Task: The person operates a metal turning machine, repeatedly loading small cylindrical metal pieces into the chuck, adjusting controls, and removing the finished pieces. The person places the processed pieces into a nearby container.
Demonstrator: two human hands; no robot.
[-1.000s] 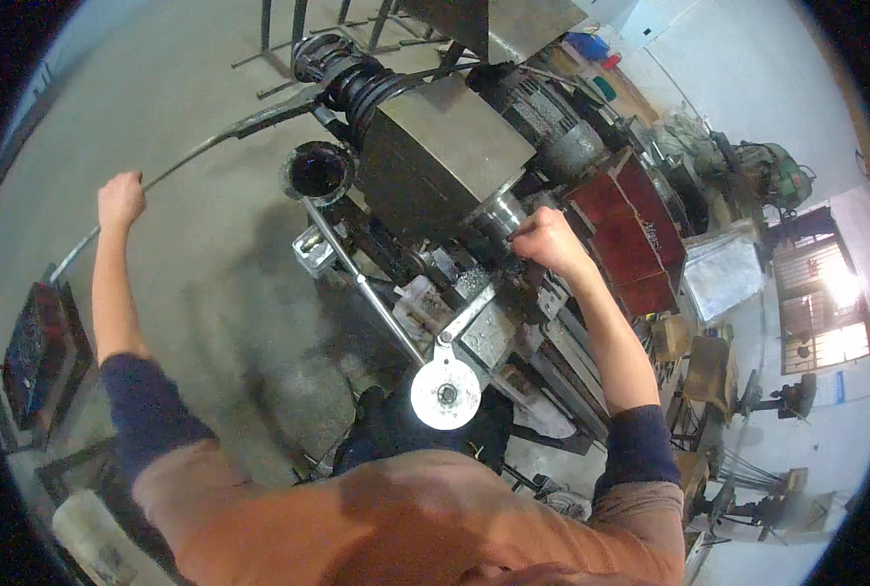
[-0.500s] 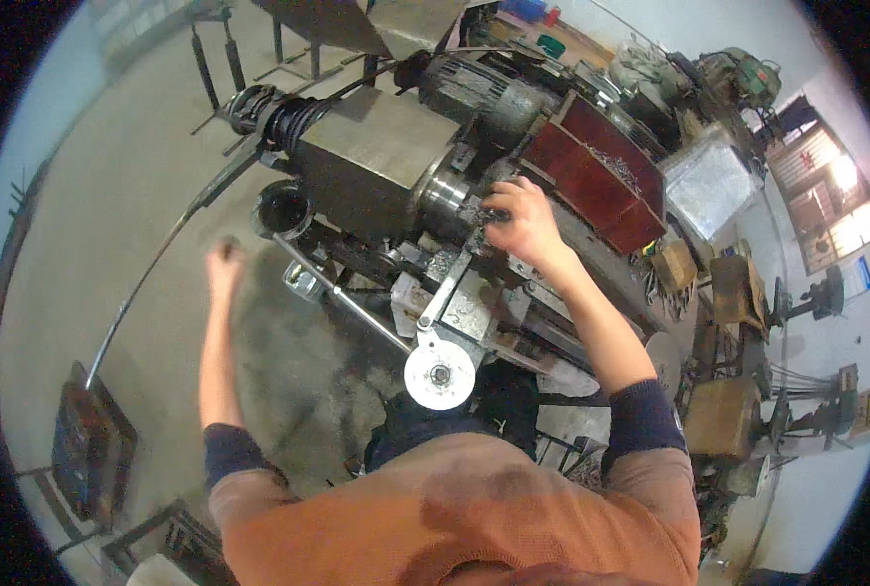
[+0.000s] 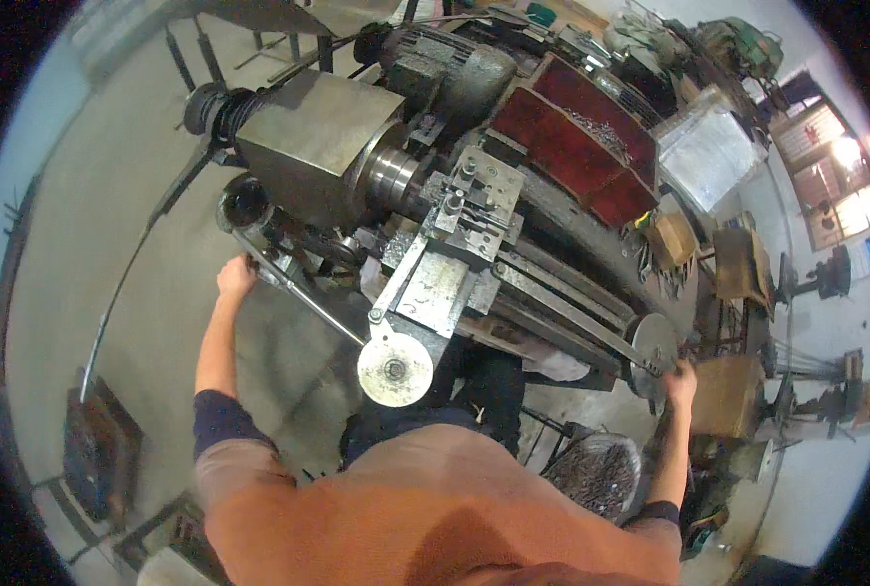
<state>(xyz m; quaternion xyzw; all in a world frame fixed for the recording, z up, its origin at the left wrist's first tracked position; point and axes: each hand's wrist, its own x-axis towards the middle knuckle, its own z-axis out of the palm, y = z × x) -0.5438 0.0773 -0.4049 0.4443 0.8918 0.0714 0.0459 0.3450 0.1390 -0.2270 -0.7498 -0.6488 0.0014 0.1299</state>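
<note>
Over on the left, my left hand [image 3: 237, 276] is closed beside a small metal box [image 3: 271, 272] under the lathe's headstock [image 3: 313, 127]. What its fingers hold, if anything, does not show. My right hand [image 3: 681, 383] is far to the right, fingers curled at the rim of a grey round disc [image 3: 654, 344] at the end of the rails; what lies in them is hidden. Between the hands sit the shiny chuck [image 3: 394, 178], the tool post block [image 3: 472, 200] and the slide plate [image 3: 435, 293]. A white round handwheel [image 3: 395, 369] is at the front.
Behind the rails stands a dark red tray [image 3: 572, 146] with metal shavings. A motor [image 3: 454, 73] sits beyond the headstock. A long rod [image 3: 308, 293] slants down to the handwheel. Shavings fill a container [image 3: 599, 474] at lower right. Wrenches [image 3: 647, 259] lie near a cardboard box [image 3: 671, 239].
My right hand has left the chuck and swung far right to the grey disc, uncovering the tool post. My left hand has moved slightly down to the small box. The view has shifted right.
</note>
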